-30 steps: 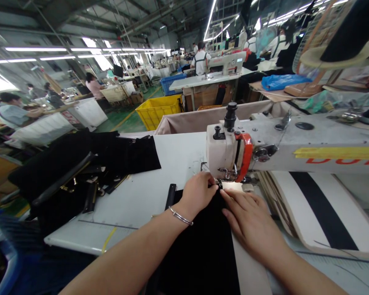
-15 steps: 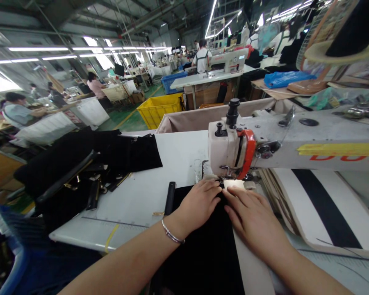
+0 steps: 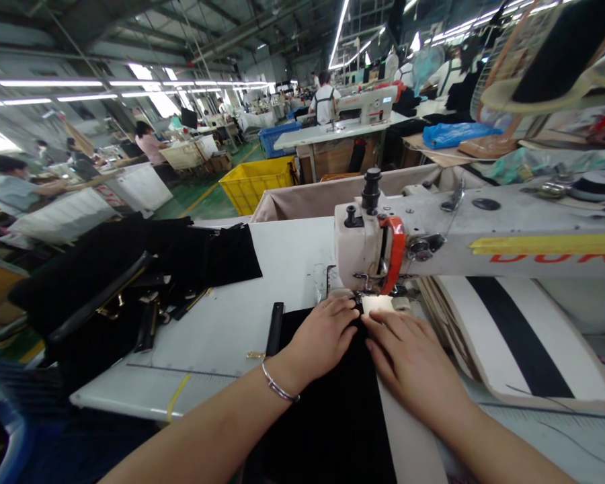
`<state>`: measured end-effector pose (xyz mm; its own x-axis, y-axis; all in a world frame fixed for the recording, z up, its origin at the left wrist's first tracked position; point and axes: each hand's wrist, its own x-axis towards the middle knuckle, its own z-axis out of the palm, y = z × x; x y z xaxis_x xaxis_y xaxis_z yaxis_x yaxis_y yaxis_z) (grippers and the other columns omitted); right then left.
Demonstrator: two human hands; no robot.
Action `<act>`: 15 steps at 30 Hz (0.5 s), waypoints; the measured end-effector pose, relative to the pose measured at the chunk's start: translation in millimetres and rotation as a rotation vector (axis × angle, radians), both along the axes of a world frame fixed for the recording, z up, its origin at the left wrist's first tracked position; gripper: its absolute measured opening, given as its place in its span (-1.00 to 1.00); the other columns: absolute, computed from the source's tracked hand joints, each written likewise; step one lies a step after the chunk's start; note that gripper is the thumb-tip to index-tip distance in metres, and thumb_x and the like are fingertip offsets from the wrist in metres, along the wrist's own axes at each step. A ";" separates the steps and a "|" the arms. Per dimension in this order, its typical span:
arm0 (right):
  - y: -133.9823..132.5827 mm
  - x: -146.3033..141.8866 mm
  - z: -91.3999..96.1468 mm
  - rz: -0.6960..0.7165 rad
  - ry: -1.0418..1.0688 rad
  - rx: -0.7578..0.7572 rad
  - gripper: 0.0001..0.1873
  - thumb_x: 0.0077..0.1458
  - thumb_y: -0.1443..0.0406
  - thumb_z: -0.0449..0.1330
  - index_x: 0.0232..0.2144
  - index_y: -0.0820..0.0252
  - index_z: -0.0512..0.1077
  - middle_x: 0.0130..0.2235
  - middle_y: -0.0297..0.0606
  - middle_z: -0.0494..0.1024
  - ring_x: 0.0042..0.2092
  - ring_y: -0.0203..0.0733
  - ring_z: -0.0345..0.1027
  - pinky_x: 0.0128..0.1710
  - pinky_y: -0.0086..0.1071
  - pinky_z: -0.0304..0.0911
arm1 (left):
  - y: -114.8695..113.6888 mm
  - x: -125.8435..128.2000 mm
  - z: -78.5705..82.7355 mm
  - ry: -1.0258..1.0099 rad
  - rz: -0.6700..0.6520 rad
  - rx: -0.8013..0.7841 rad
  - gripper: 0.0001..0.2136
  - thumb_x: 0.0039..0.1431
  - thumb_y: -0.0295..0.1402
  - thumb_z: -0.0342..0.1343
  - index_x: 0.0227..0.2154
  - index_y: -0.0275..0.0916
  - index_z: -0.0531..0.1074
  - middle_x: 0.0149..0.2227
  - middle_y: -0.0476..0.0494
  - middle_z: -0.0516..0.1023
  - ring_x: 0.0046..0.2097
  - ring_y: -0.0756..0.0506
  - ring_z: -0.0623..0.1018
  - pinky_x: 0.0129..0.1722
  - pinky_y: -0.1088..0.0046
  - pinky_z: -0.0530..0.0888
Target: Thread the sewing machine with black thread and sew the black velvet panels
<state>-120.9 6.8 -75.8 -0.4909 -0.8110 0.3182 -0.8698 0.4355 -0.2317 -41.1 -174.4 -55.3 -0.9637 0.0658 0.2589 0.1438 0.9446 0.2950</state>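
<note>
Black fabric lies under the head of a sewing machine, with a pale strip along its right side. Flat on the black fabric rests my left hand, its fingertips close to the presser foot. My right hand is laid out with fingers extended over the seam between the black fabric and the pale strip. Both hands press from above and grasp nothing. A black strap end with a gold zipper pull sticks out left of the fabric. Where the needle meets the fabric is hard to make out.
Black pieces with gold hardware are heaped on the table's left. Stacked pale panels with a black stripe lie under the machine arm at right. A blue crate stands at lower left, a yellow bin beyond. Other people work farther off.
The view has shifted slightly, so the machine and table sit a little further left. Both hands stay flat on the fabric by the presser foot, with hardly any change.
</note>
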 end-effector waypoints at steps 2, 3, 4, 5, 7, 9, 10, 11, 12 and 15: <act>-1.8 -2.1 0.2 -0.006 -0.001 -0.002 -0.63 0.29 0.22 -0.01 0.10 0.09 0.30 0.09 -0.28 0.39 0.13 -0.12 0.20 0.16 -0.09 0.10 | -0.7 -3.9 -1.7 0.013 -0.003 -0.005 -0.72 0.27 -0.38 0.01 -0.01 -0.32 0.42 0.10 -0.15 0.43 0.18 -0.12 0.35 0.27 0.24 0.29; -2.4 -2.9 0.5 -0.010 0.001 -0.004 -0.63 0.29 0.21 -0.02 0.11 0.09 0.30 0.10 -0.28 0.39 0.13 -0.12 0.20 0.16 -0.09 0.11 | -1.2 -5.8 -2.4 0.011 -0.001 -0.005 -0.73 0.27 -0.38 0.01 -0.01 -0.32 0.43 0.10 -0.15 0.43 0.18 -0.11 0.36 0.27 0.25 0.29; -2.4 -3.1 1.1 -0.012 0.003 -0.006 -0.63 0.29 0.21 -0.02 0.11 0.09 0.30 0.10 -0.28 0.38 0.13 -0.12 0.20 0.16 -0.09 0.11 | -1.6 -6.9 -2.4 0.006 0.002 -0.006 -0.73 0.27 -0.38 0.01 -0.02 -0.32 0.43 0.10 -0.15 0.43 0.18 -0.11 0.36 0.28 0.26 0.29; -1.3 -2.0 1.7 -0.009 0.003 -0.005 -0.62 0.30 0.21 -0.03 0.12 0.09 0.29 0.11 -0.28 0.38 0.14 -0.12 0.19 0.17 -0.09 0.12 | -1.6 -6.5 -1.3 -0.004 0.005 -0.008 -0.73 0.27 -0.39 0.00 -0.01 -0.32 0.42 0.10 -0.15 0.43 0.19 -0.10 0.35 0.29 0.26 0.28; 6.0 5.2 3.0 0.001 0.002 0.004 -0.62 0.29 0.21 -0.02 0.12 0.09 0.30 0.10 -0.28 0.39 0.13 -0.13 0.20 0.18 -0.09 0.14 | 0.5 1.7 5.3 -0.047 0.007 -0.027 -0.70 0.29 -0.39 -0.01 0.04 -0.32 0.39 0.16 -0.17 0.38 0.24 -0.10 0.30 0.32 0.23 0.21; 20.9 20.1 3.8 0.022 0.005 0.004 -0.61 0.28 0.21 0.01 0.13 0.07 0.30 0.10 -0.29 0.40 0.11 -0.13 0.22 0.15 -0.09 0.20 | 6.3 22.3 17.1 -0.143 -0.043 -0.059 -0.63 0.31 -0.29 -0.03 0.13 -0.29 0.31 0.24 -0.19 0.28 0.31 -0.13 0.19 0.35 0.13 0.11; 30.5 29.8 4.0 0.036 0.012 -0.013 -0.61 0.27 0.21 0.03 0.12 0.06 0.31 0.10 -0.30 0.41 0.10 -0.13 0.24 0.13 -0.10 0.24 | 10.5 36.7 23.6 -0.214 -0.098 -0.073 -0.57 0.32 -0.19 -0.04 0.17 -0.24 0.26 0.27 -0.18 0.23 0.33 -0.15 0.15 0.36 0.06 0.07; 40.7 40.2 4.1 0.059 0.028 -0.046 -0.61 0.25 0.22 0.05 0.12 0.06 0.32 0.10 -0.32 0.42 0.09 -0.14 0.26 0.10 -0.13 0.28 | 15.2 52.5 29.6 -0.275 -0.183 -0.080 -0.50 0.30 -0.07 -0.06 0.21 -0.20 0.22 0.30 -0.17 0.19 0.35 -0.16 0.11 0.36 0.02 0.03; 50.9 50.5 4.1 0.090 0.055 -0.086 -0.61 0.24 0.22 0.07 0.10 0.07 0.34 0.09 -0.33 0.44 0.09 -0.15 0.28 0.07 -0.17 0.31 | 19.9 68.7 34.2 -0.317 -0.300 -0.091 -0.39 0.24 0.07 -0.07 0.23 -0.18 0.18 0.31 -0.17 0.15 0.35 -0.15 0.10 0.36 0.00 0.01; 74.3 75.0 4.9 0.171 0.144 -0.176 -0.63 0.19 0.23 0.11 0.04 0.12 0.42 0.03 -0.36 0.51 0.04 -0.22 0.36 -0.01 -0.33 0.39 | 31.0 108.4 36.6 -0.254 -0.450 -0.186 -0.54 0.30 -0.02 -0.09 0.16 -0.12 0.27 0.27 -0.10 0.25 0.33 -0.13 0.15 0.34 0.00 0.04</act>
<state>-45.8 81.1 -70.8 -0.2914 -0.8040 0.5184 -0.9566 0.2441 -0.1592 67.3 -143.4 -18.7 -0.8603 0.5087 -0.0337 0.4919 0.8457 0.2068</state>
